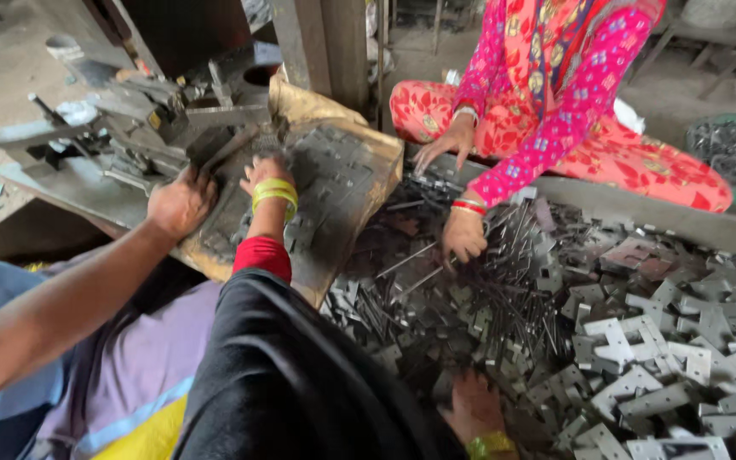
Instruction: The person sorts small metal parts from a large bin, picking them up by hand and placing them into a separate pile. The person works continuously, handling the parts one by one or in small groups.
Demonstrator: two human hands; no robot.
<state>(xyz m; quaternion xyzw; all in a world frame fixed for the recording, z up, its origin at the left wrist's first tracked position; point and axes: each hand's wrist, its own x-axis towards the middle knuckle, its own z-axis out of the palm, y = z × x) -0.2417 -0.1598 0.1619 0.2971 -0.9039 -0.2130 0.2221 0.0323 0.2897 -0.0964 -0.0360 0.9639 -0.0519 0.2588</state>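
Left hand (266, 173) sits on the metal plates (334, 175) atop the desk (342, 247), squeezed beside a co-worker's hand (181, 202) and the press (172, 119). Right hand (473, 407) is down in the bracket pile (641, 358) past the desk edge. I cannot tell either grip.

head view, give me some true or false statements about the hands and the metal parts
1. The left hand lies on flat metal pieces beside the press. True.
2. The right hand is raised clear of the bracket pile. False: it is down in the pile.
3. The seated person opposite wears plain grey. False: the clothing is pink and red, patterned.
4. That person's hand reaches into thin metal rods. True.
5. A co-worker's bare hand rests by the press. True.
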